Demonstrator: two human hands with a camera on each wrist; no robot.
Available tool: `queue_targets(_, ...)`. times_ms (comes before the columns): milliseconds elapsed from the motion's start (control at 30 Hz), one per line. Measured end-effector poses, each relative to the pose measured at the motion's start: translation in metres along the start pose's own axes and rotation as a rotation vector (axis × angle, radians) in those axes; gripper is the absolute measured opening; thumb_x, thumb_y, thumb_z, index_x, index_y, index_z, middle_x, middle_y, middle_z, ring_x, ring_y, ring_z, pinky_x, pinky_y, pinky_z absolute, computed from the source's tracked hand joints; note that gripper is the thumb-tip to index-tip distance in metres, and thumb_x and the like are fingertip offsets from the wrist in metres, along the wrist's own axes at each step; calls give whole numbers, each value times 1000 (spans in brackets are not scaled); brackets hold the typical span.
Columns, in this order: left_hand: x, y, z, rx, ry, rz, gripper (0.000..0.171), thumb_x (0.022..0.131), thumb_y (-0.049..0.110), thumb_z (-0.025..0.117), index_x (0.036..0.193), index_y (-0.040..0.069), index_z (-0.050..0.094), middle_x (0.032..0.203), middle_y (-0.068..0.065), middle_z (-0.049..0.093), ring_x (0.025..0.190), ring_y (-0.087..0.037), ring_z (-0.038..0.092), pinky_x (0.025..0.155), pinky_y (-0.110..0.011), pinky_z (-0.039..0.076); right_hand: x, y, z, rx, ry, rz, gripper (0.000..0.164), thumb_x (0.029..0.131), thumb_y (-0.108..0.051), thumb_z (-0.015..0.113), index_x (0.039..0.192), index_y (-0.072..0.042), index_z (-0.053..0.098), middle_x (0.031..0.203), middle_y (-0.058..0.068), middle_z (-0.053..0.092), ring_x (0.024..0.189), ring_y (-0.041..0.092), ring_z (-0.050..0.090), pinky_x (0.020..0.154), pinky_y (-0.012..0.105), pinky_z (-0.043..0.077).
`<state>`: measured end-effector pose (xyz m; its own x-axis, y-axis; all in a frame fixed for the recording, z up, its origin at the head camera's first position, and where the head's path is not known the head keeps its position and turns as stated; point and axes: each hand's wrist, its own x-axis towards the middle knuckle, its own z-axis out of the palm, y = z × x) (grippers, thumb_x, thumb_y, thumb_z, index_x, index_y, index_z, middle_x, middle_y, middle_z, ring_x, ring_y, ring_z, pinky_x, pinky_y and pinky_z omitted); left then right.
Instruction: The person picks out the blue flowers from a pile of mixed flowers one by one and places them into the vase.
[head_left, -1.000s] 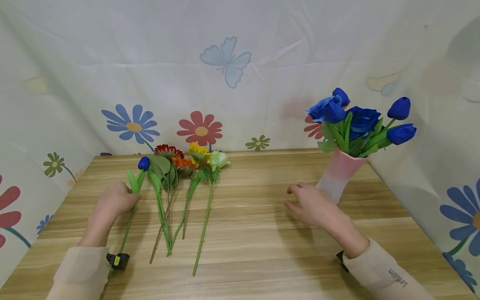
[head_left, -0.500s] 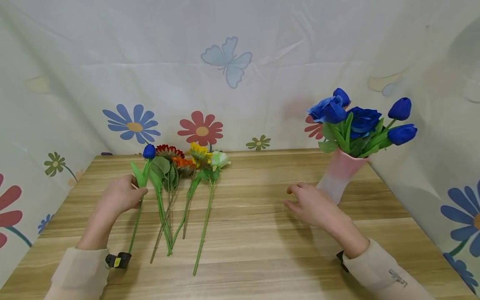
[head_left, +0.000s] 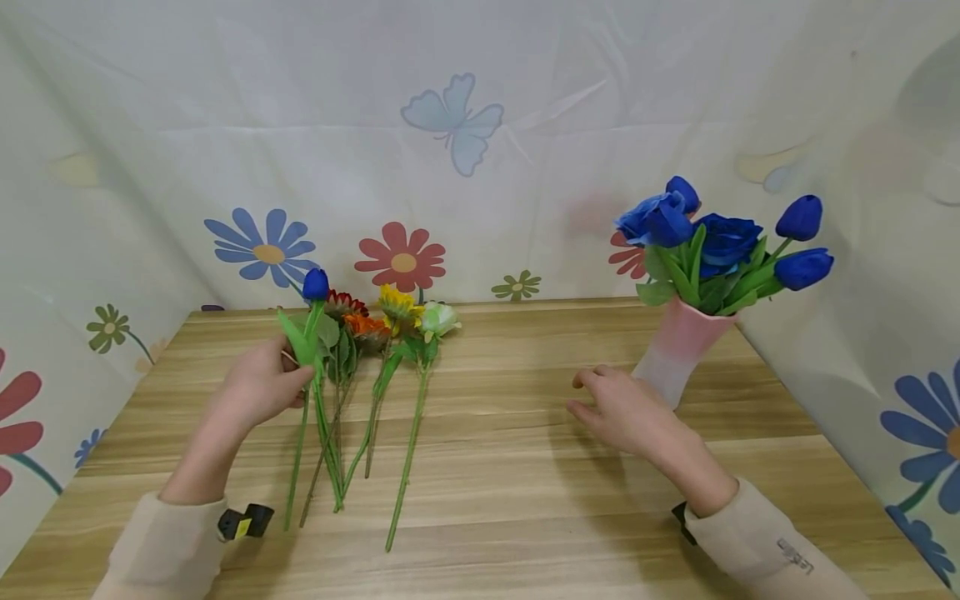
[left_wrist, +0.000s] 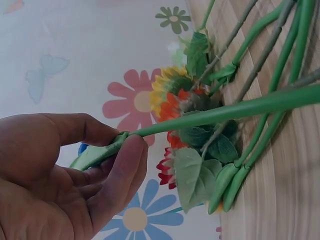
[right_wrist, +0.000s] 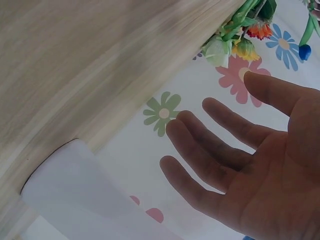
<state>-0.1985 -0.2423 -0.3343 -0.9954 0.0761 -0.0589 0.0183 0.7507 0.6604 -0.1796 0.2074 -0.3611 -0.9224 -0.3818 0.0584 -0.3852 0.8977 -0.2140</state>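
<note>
In the head view my left hand point(head_left: 258, 382) pinches a blue tulip point(head_left: 316, 285) by its green stem, just under the leaves. The left wrist view shows thumb and fingertips meeting on that stem point(left_wrist: 220, 117); the bloom is mostly hidden behind the hand. The tulip is raised over the left side of the loose flowers. My right hand point(head_left: 628, 410) holds nothing, its fingers loosely bent beside the pink and white vase point(head_left: 693, 333). Blue roses point(head_left: 726, 243) and blue tulips point(head_left: 799, 218) stand in the vase, which leans slightly right.
Loose flowers lie on the wooden table point(head_left: 510, 500): a red one point(head_left: 347, 302), an orange one point(head_left: 364, 324), a yellow one point(head_left: 400, 305) and a pale green-white one point(head_left: 439, 320). Behind them hangs a flower-printed cloth point(head_left: 525, 208), with more cloth at both sides.
My left hand has lifted the blue tulip and carried it right, its bloom now higher and overlapping the loose flowers. The right hand and vase have stayed in place.
</note>
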Motion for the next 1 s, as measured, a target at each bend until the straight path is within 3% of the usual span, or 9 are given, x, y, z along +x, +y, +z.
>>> queue_targets(300,-2,14,2,-53,33,9,35,101,12,57,126,-12,49,102,-25,65,71,-19,72,64,-36,60,-1,-1,1,6,13,-16,31,99,-25,71,116,0,70,109,16,70,91,30,69,73,44,57)
queue_targets(567,-3,26,10,-105,65,73,31,101,9,58,124,-11,51,104,-25,65,68,-21,71,60,-29,58,0,-2,0,7,20,-18,31,99,-25,71,117,0,69,110,17,70,92,30,69,75,46,57)
queue_targets(1000,0,50,36,-182,15,99,28,102,12,62,122,-4,53,99,-20,68,72,-26,72,63,-33,58,1,-2,6,22,37,-11,32,98,-25,71,117,1,70,111,17,70,98,32,69,82,48,56)
